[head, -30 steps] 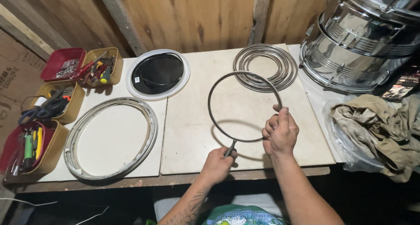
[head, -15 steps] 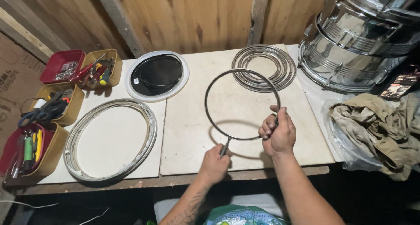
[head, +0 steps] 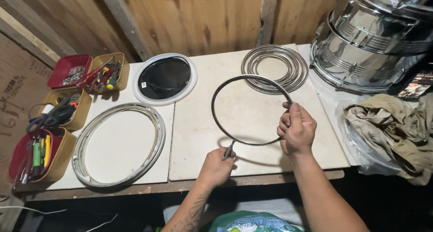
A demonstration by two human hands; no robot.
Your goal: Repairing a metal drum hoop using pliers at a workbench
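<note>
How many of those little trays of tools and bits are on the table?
4, all at the table's left end: a red tray of small hardware at the back, a tan tray beside it, another tan tray in front, and a red-lined tray nearest. Others may lie outside the view.

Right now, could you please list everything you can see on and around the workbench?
thin metal hoop: one, dark, held up above the bench centre
stack of hoops: one pile, silver, back of bench, right of centre
wide rim: one, silver, flat at front left
round drumhead: one, black with white edge, back left
small trays: two red, three tan, holding tools and small hardware, far left
drum shells: stacked, chrome, far right
crumpled cloth: one, olive, right, on clear plastic
workbench: pale boards, wooden wall behind
left hand: grip on a small tool at the hoop's lower edge
right hand: grip closed on the hoop's right side
</note>
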